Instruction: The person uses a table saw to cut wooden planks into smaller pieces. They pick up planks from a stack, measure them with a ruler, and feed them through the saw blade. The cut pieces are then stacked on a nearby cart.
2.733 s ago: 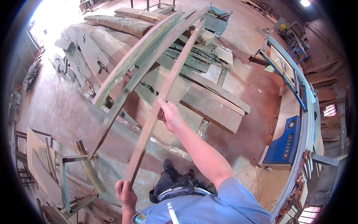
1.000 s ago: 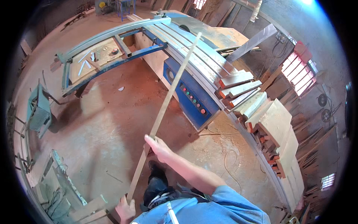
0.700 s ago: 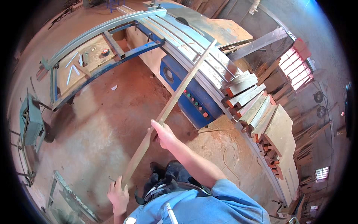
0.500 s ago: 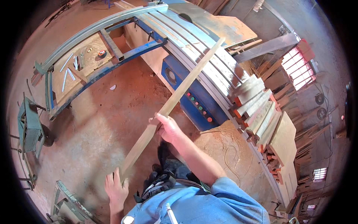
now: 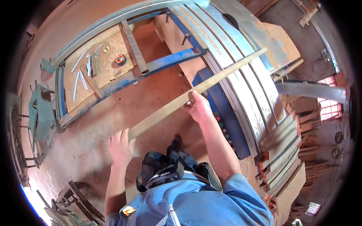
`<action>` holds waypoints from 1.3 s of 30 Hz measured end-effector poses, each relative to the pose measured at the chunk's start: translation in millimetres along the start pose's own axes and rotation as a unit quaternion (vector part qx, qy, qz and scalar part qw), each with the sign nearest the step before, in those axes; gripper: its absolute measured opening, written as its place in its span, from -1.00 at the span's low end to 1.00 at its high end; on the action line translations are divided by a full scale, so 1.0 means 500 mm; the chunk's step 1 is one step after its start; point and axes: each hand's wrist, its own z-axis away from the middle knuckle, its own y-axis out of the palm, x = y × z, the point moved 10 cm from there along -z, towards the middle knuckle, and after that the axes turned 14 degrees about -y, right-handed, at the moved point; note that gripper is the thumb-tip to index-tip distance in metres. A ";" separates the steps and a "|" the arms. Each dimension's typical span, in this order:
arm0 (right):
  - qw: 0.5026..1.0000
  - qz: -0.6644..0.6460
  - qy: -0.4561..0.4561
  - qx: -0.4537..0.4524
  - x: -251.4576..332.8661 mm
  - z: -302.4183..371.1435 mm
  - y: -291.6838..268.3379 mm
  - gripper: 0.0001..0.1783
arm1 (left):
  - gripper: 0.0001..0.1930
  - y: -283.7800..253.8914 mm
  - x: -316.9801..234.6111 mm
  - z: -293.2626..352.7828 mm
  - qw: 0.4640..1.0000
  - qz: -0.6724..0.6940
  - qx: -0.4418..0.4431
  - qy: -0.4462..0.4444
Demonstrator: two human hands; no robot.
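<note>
The long wooden strip (image 5: 196,90) is tipping lower than a moment ago, its far end now swinging over the steel rails of the big blue-framed saw machine (image 5: 226,75), and the left hand (image 5: 120,148) is coming up to the near end instead of hanging low. The machine is filling the upper half of the view, its sliding frame (image 5: 124,75) stretching out to the left over the reddish floor (image 5: 113,120). Stacked planks (image 5: 283,150) are lying at the right, just beside the machine. The strip is running diagonally from lower left to upper right, across the machine's surface. The right hand (image 5: 199,109) is closing around the strip near its middle, fingers wrapped from below. The left hand is staying open, fingers spread, palm pressing against the strip's near end. Small tools, a round tape (image 5: 120,59) among them, are lying on the board inside the sliding frame.
</note>
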 end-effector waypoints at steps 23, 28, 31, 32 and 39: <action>0.990 0.082 -0.019 -0.109 -0.027 -0.214 0.088 -0.74 | -0.38 0.226 -0.008 -0.668 0.976 0.168 0.094 0.099; 0.985 0.099 0.059 -0.125 -0.138 -0.111 0.076 -0.69 | -0.35 0.189 0.064 -0.761 0.991 0.087 0.063 0.078; 0.985 0.107 0.077 -0.113 -0.167 -0.093 0.109 -0.70 | -0.36 0.226 0.069 -0.801 0.985 0.037 0.141 0.091; 0.985 0.111 0.080 -0.108 -0.174 -0.092 0.117 -0.72 | -0.37 0.235 0.069 -0.808 0.983 0.033 0.155 0.088; 0.990 0.096 0.087 -0.052 -0.173 -0.086 0.194 -0.75 | -0.48 0.184 0.086 -0.842 0.994 0.055 0.094 0.030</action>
